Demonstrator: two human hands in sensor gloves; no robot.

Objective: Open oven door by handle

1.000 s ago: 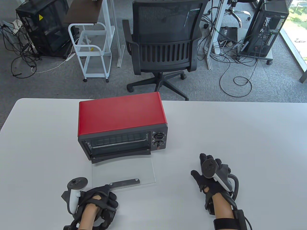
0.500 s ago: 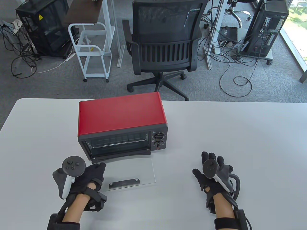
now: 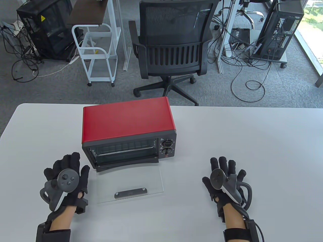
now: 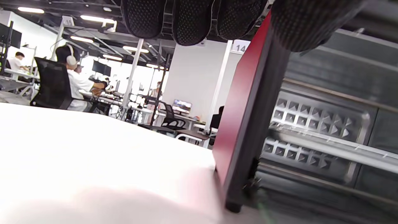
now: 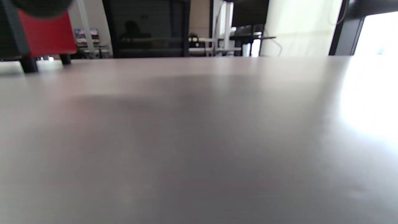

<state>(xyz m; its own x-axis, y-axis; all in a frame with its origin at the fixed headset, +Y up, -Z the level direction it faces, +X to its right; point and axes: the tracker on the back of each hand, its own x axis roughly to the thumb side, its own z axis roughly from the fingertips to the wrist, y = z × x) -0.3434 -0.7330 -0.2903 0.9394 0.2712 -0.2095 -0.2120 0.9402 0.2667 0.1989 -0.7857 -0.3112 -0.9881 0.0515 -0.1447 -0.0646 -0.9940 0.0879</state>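
Observation:
A red toaster oven [image 3: 127,121] stands on the white table [image 3: 252,141]. Its glass door [image 3: 151,180] lies folded down flat toward me, with the metal handle [image 3: 130,193] near its front edge. My left hand [image 3: 66,174] rests flat on the table just left of the door, fingers spread, holding nothing. My right hand [image 3: 224,174] rests flat on the table to the right of the oven, fingers spread and empty. The left wrist view shows the oven's red side [image 4: 239,124] and its open inside [image 4: 320,137] close up. The right wrist view shows the oven's corner [image 5: 43,37] at far left.
A black office chair [image 3: 171,48] stands behind the table's far edge. A white cart [image 3: 97,50] and computer cases with cables are on the floor beyond. The oven's two knobs [image 3: 167,147] face me on its right panel.
My left hand let go of the door handle and moved left and forward, then spread flat on the table beside the door. My right hand spread its fingers a little.

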